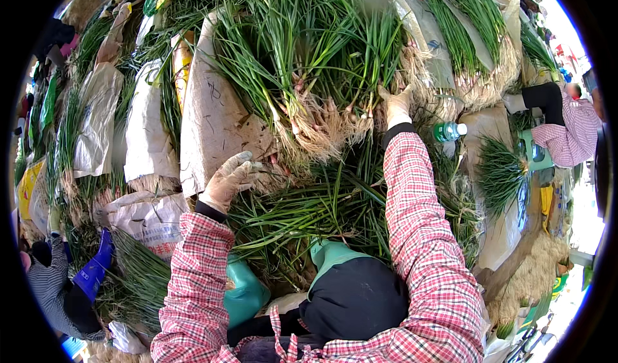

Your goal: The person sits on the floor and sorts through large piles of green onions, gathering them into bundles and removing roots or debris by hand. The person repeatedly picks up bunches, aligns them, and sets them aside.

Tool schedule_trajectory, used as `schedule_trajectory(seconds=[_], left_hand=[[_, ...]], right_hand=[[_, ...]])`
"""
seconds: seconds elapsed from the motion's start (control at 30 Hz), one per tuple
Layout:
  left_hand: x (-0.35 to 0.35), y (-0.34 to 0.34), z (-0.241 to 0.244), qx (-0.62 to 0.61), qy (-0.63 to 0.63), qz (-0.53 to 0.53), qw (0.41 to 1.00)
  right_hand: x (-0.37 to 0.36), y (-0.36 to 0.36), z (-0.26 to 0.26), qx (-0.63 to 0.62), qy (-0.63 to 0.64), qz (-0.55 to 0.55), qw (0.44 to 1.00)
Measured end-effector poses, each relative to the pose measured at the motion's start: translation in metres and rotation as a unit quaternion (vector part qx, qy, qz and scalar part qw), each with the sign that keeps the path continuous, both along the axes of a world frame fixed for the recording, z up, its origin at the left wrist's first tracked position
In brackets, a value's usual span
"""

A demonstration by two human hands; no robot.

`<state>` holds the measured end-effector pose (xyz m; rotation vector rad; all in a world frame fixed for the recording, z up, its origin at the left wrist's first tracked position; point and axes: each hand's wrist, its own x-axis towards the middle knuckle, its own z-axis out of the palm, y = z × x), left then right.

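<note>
My left hand (229, 182), in a pale glove, is raised above the lower edge of a white woven sack (217, 121), fingers spread and nothing seen in them. Further up on the right, my right hand (397, 103), gloved too, reaches to the root end of a heap of green onion plants (309, 49); whether its fingers grip any stems is hard to tell. Between the hands lies a bunch with pinkish bulbs and long pale roots (309, 126). Loose green leaves (299, 213) are spread below, in front of my knees.
A green plastic bottle (446, 132) lies right of my right forearm. Bundled plants and sacks (152, 121) stand in rows on the left. One co-worker (569, 126) sits at the right, another (58, 286) at the lower left. Green boots (244, 290) are below my hands.
</note>
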<state>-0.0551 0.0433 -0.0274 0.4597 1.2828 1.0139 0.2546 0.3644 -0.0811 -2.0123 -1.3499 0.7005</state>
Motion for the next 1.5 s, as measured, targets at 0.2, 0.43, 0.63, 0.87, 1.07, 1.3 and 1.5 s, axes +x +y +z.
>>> schedule_trajectory(seconds=[0.2,0.43,0.63,0.87,1.07,1.3,1.5], left_hand=[[0.0,-0.002,-0.002,0.002,-0.019,-0.002,1.0],[-0.006,-0.003,0.0,-0.01,-0.017,0.033,0.999],[0.001,-0.003,0.003,0.009,-0.005,0.015,1.0],[-0.006,-0.023,-0.022,0.054,0.285,-0.113,0.95],[0.012,-0.011,0.003,0.019,0.29,-0.183,0.939],[0.05,0.023,0.023,0.123,0.078,-0.047,0.988],[0.067,0.043,0.03,0.152,-0.138,0.208,0.956]], right_hand=[[0.022,0.044,0.028,-0.131,0.347,0.122,0.921],[-0.125,-0.101,0.112,0.158,-0.137,0.446,0.87],[-0.106,-0.156,0.093,0.109,-0.176,0.554,0.807],[0.012,-0.216,0.016,-0.047,-0.35,0.503,0.789],[0.003,-0.191,0.092,0.055,-0.071,0.542,0.835],[-0.105,-0.133,0.094,0.264,-0.161,0.468,0.827],[-0.113,-0.21,0.105,0.22,0.072,0.497,0.837]])
